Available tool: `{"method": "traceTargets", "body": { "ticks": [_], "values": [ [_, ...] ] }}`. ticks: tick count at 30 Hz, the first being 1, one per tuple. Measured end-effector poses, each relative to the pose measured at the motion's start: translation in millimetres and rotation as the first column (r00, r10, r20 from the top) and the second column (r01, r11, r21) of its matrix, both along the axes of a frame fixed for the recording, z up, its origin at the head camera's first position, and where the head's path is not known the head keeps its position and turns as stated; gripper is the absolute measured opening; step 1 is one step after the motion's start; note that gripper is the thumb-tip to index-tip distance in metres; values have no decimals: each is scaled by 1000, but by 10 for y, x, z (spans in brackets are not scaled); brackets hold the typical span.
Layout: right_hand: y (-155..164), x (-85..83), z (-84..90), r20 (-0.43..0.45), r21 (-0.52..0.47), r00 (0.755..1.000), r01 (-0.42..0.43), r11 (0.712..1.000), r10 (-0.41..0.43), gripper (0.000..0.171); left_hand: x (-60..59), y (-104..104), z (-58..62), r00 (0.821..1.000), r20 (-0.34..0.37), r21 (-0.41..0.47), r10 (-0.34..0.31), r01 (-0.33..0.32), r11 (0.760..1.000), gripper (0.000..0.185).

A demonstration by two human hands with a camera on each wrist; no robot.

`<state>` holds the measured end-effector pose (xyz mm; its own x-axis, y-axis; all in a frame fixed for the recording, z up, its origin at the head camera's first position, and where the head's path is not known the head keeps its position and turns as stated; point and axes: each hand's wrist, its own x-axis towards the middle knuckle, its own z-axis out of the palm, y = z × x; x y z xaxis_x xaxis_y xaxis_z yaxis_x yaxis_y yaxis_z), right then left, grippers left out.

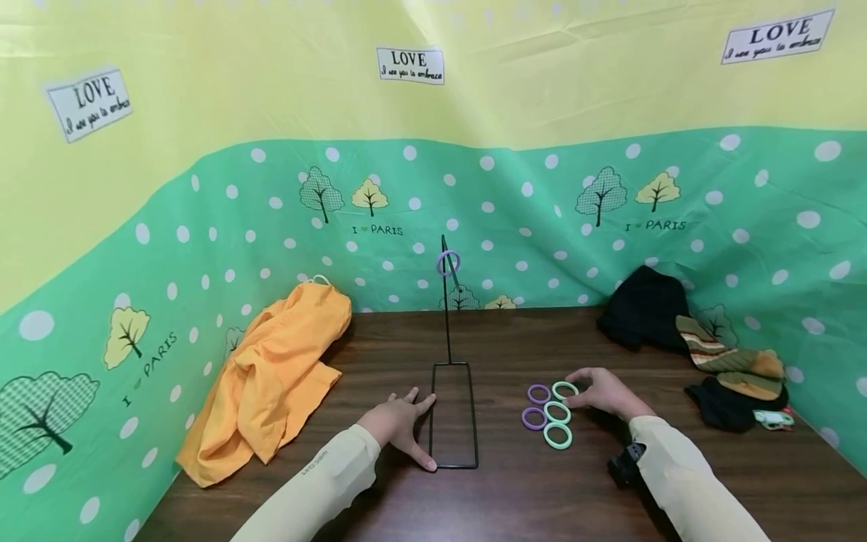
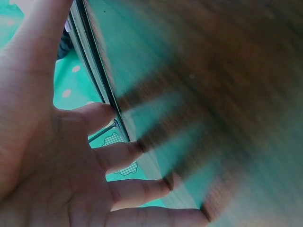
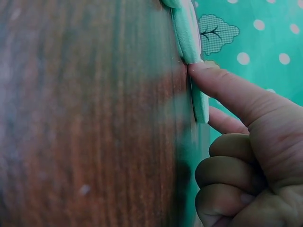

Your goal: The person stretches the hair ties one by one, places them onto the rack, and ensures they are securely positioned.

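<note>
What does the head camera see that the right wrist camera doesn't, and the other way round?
Only the head view: the left hand, black wire stand and orange cloth.
Only the right wrist view: three tucked fingers of the right hand, clearly.
Both: that hand, green rings, brown table and dotted green curtain.
</note>
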<state>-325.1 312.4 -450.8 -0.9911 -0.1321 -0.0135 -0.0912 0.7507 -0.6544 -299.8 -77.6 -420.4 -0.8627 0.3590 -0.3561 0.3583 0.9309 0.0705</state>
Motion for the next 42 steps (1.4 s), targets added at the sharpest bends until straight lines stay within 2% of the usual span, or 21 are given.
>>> {"method": "traceTargets", "body": {
  "ticks": [6,12,20,22,27,30,34,39,42],
  "values": [
    [-3,-9,-30,-13,8,1000,9,1000,-9,40,17,9,3,1000,-2,4,-11,11,1000,116],
    [-29,-31,-21,-20,19,1000,24,1000,-23,36,31,3,13,1000,-3,4,-7,7,1000,116],
    [-117,-47,66,-20,-5,998,51,999,-51,32,41,2,27,1000,-10,13,3,-3,1000,116],
    [-147,-45,110,-46,-8,998,47,999,-47,32,43,2,30,1000,-2,14,5,-5,1000,116],
    [-280,-35,314,-146,-48,989,33,998,-39,36,32,-12,20,1000,1,10,6,-6,1000,117],
    [-409,-3,476,-179,-107,983,17,994,-36,39,20,-18,20,1000,-2,7,6,-6,1000,118],
    [-597,90,712,-249,-171,969,-46,984,2,38,14,-22,24,1000,-7,15,-2,2,1000,117],
    [-817,282,992,-357,-178,933,-111,978,40,34,18,-9,23,1000,-12,12,-3,3,1000,117],
    [-952,412,1136,-437,-158,897,-152,976,69,34,26,1,14,1000,-4,0,5,-5,1000,117]
  ]
}}
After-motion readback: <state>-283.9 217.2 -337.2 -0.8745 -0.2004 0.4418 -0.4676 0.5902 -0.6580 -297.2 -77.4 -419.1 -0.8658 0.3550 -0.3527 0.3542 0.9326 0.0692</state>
